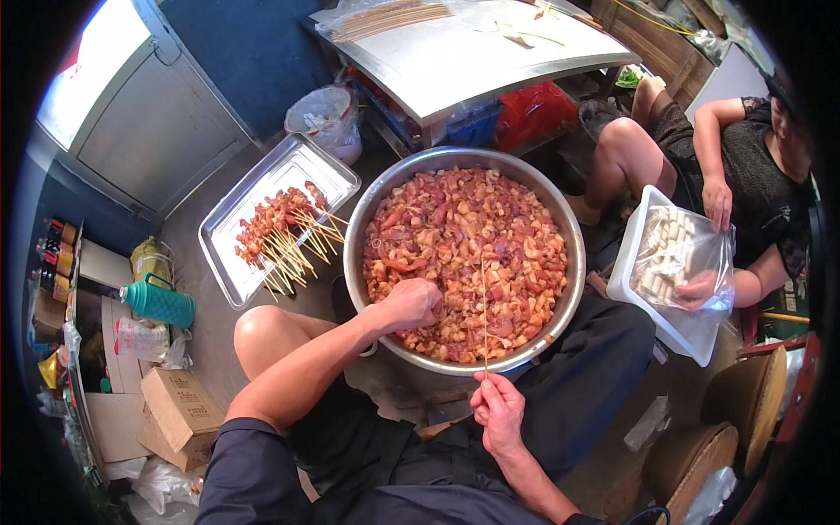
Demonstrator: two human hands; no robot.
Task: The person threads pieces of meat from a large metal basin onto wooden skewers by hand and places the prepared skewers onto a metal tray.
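Observation:
A large round metal basin [572, 262] full of diced raw meat [459, 230] stands between the person's knees. My left hand [410, 305] reaches into its near left part, fingers curled down against the meat; whether they grip a piece is hidden. Below the near rim, my right hand [499, 410] pinches one end of a thin wooden skewer [485, 315], which points away over the meat and looks bare. Left of the basin, a metal tray [216, 246] holds a pile of skewers threaded with meat [279, 216], their bare stick ends towards the basin.
A metal-topped table [472, 65] beyond the basin bears a bundle of sticks [387, 18]. At right a seated person handles a plastic bag of pale pieces over a white bin [623, 275]. Cardboard boxes [184, 407], a teal jug [157, 302] and a lined bucket [321, 121] stand around.

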